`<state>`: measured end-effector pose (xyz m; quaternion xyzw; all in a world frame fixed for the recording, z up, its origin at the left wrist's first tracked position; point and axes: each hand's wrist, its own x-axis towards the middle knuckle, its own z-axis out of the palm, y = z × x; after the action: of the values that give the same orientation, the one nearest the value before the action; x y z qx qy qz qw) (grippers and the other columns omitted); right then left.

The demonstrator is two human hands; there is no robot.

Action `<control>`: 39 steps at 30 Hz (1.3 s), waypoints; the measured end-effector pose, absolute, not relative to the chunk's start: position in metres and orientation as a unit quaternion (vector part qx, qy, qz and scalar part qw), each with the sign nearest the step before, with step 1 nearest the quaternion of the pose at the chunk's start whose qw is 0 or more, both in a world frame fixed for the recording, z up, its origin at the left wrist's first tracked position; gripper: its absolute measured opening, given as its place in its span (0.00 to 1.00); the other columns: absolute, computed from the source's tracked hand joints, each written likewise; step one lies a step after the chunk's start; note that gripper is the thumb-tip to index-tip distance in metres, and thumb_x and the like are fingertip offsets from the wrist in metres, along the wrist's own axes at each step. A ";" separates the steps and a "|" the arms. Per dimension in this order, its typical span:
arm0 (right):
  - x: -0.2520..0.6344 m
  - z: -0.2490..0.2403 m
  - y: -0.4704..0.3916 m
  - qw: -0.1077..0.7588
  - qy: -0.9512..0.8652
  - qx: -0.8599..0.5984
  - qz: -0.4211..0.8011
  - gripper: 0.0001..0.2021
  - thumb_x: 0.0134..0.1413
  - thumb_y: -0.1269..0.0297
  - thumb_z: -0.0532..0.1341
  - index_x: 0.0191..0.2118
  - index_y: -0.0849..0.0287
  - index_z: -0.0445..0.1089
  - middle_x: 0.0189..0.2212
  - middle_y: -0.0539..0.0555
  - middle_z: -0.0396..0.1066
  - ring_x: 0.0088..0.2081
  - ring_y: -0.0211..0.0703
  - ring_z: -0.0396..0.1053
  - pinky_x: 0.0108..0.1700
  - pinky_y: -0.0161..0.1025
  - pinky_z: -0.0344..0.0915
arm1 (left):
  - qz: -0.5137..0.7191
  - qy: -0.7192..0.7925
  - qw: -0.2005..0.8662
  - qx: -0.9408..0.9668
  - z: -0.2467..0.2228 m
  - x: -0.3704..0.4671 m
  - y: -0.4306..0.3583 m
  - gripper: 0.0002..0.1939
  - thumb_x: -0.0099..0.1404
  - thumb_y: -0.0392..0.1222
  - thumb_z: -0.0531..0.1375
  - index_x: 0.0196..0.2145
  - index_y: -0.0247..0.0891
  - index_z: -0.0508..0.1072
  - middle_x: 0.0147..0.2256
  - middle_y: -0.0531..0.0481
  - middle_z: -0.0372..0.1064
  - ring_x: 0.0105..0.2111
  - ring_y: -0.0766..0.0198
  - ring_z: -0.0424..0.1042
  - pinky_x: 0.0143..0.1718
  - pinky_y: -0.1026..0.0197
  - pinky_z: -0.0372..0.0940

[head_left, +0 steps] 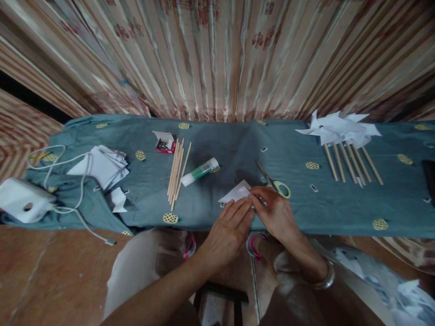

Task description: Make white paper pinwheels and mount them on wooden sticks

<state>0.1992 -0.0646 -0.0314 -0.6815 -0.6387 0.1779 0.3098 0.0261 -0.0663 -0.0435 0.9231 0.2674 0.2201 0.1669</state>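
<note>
A small piece of white paper (pixel 234 194), folded to a pointed shape, lies near the table's front edge. My left hand (pixel 231 228) holds it from the near side, its fingers together and their tips on the paper. From the right, my right hand (pixel 273 210) pinches the paper's right part between thumb and fingers. Both sets of fingertips meet there and hide that part of the paper. Just beyond my right hand lie green-handled scissors (pixel 281 188) with their blades pointing away. A green and white glue stick (pixel 200 172) rests on its side to the left.
Wooden sticks (pixel 176 174) lie beside an open red box of small metal pins (pixel 165 144). At left are stacked paper pieces (pixel 102 167), a paper scrap (pixel 118 200) and a white charger (pixel 25 199) with cable. White paper pinwheels (pixel 340 129) on sticks lie at right. A curtain (pixel 217 59) hangs behind.
</note>
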 end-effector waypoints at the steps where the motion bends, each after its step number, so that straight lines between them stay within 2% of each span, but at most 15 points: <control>1: 0.199 -0.032 -0.064 0.304 -0.642 -0.683 0.167 0.09 0.60 0.66 0.54 0.31 0.57 0.70 0.34 0.56 0.76 0.37 0.46 0.73 0.44 0.42 0.65 | 0.211 0.269 0.159 0.926 -0.046 0.025 -0.067 0.21 0.70 0.33 0.48 0.60 0.27 0.60 0.61 0.33 0.60 0.65 0.50 0.55 0.62 0.41 0.59; 5: 0.197 -0.037 -0.061 0.283 -0.653 -0.692 0.123 0.09 0.60 0.67 0.54 0.31 0.56 0.69 0.32 0.55 0.75 0.37 0.46 0.71 0.44 0.41 0.64 | 0.182 0.272 0.139 0.935 -0.054 0.023 -0.066 0.24 0.70 0.31 0.46 0.63 0.26 0.55 0.64 0.31 0.55 0.68 0.51 0.42 0.64 0.40 0.55; 8: 0.195 -0.040 -0.060 0.287 -0.649 -0.697 0.100 0.09 0.60 0.67 0.54 0.31 0.56 0.69 0.33 0.55 0.75 0.37 0.46 0.70 0.44 0.41 0.64 | 0.160 0.277 0.132 0.938 -0.056 0.023 -0.066 0.25 0.70 0.32 0.47 0.63 0.27 0.54 0.64 0.33 0.53 0.69 0.50 0.37 0.65 0.39 0.52; 16: 0.193 -0.040 -0.056 0.255 -0.643 -0.717 0.085 0.09 0.60 0.68 0.54 0.29 0.56 0.68 0.31 0.56 0.74 0.37 0.49 0.69 0.43 0.42 0.63 | 0.120 0.288 0.140 0.940 -0.053 0.025 -0.066 0.30 0.70 0.44 0.53 0.64 0.27 0.54 0.65 0.32 0.50 0.68 0.44 0.41 0.64 0.36 0.50; 28: 0.192 -0.038 -0.052 0.230 -0.650 -0.722 0.053 0.11 0.60 0.67 0.53 0.27 0.55 0.66 0.27 0.55 0.73 0.34 0.47 0.68 0.40 0.42 0.62 | 0.102 0.293 0.133 0.941 -0.052 0.025 -0.065 0.29 0.70 0.44 0.52 0.64 0.26 0.54 0.66 0.33 0.50 0.68 0.43 0.43 0.64 0.35 0.49; 39: 0.193 -0.041 -0.050 0.227 -0.636 -0.736 0.055 0.09 0.57 0.68 0.55 0.26 0.57 0.67 0.27 0.53 0.72 0.34 0.46 0.67 0.39 0.40 0.60 | 0.080 0.300 0.130 0.942 -0.052 0.026 -0.064 0.31 0.71 0.48 0.50 0.65 0.27 0.52 0.66 0.34 0.48 0.68 0.45 0.42 0.65 0.36 0.47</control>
<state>0.1928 -0.0498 -0.0407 -0.7357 -0.6357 0.0554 0.2270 0.0260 -0.0638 -0.0517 0.9417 0.2999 0.0796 0.1297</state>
